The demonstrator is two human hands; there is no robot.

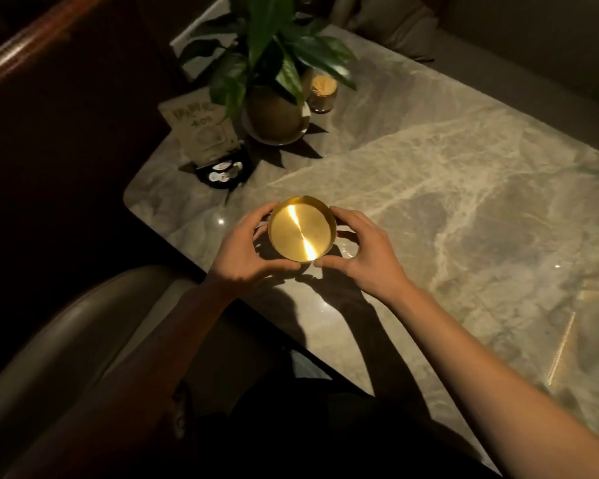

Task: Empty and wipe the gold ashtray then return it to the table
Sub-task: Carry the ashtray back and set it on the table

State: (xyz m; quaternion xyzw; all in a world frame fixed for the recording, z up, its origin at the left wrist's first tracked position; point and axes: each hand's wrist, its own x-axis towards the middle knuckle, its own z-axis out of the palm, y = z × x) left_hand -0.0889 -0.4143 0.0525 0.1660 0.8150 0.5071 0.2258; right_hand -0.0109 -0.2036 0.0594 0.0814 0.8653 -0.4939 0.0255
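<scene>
The gold ashtray (301,229) is a round, shallow brushed-metal dish with a bright streak of reflected light across its inside, which looks bare. It is held a little above the marble table (429,202), near the table's near-left corner, casting a shadow underneath. My left hand (242,250) grips its left rim with thumb and fingers. My right hand (363,250) grips the right rim the same way. Whether the dish touches the tabletop I cannot tell.
A potted plant (274,108) stands at the table's far left, with a jar of toothpicks (322,95) beside it. A card sign in a dark stand (218,157) sits in front of the plant. A padded seat (66,333) curves at lower left.
</scene>
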